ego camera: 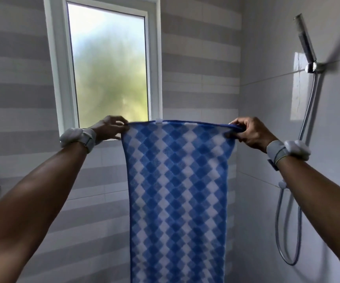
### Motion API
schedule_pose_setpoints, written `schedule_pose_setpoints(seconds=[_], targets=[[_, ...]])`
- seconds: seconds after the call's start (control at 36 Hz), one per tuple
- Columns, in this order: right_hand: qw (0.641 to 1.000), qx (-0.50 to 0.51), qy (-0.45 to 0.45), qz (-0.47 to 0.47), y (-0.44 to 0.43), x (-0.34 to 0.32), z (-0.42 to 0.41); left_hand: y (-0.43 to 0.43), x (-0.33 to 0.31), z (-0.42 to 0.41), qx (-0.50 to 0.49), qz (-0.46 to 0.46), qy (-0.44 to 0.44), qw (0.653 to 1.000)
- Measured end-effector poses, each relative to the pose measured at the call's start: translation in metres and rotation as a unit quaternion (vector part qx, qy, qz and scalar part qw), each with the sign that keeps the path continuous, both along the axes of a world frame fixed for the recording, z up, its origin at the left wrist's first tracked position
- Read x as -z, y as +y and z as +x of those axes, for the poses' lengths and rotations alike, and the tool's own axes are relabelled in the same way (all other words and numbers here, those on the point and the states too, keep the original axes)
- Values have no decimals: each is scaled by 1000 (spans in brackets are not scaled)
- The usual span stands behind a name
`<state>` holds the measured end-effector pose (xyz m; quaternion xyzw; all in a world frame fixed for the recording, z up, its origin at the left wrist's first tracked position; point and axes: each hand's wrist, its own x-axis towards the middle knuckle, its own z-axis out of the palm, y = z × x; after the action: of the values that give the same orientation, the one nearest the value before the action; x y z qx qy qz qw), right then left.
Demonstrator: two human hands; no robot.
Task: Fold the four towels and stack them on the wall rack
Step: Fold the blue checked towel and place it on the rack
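- Towel (pixel 177 190), blue-and-white check, hangs full length below both grips, with its top edge stretched taut between them. Its lower end runs out of view.
- Left grip (pixel 112 127) pinches the top left corner, and right grip (pixel 246 132) pinches the top right corner, curled over the hem.
- Risk: each hold is only a light pinch at the hem. Bringing the corners together could let one slip, and that side would drop.
- Risk: if the grips meet at unequal heights, the fold would likely come out skewed and stack badly.
- Both arms reach forward and up, nearly straight, with the grips about level. The window (pixel 107 64) lies beyond the left grip.
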<state>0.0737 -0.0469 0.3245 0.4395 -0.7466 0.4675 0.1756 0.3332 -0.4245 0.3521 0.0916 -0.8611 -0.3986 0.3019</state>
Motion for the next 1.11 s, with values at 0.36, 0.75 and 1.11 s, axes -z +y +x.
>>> schedule_pose_setpoints(seconds=[0.36,0.75,1.11], targets=[[982,-170,-78,11,-21,-6,16,7,14,2,86,47,-175,980],[995,-74,-65,-4,-30,21,6,-4,44,-10,13,-4,25,1000],[999,-1,-11,-50,-17,-4,-17,-8,12,1,-13,-90,45,995]])
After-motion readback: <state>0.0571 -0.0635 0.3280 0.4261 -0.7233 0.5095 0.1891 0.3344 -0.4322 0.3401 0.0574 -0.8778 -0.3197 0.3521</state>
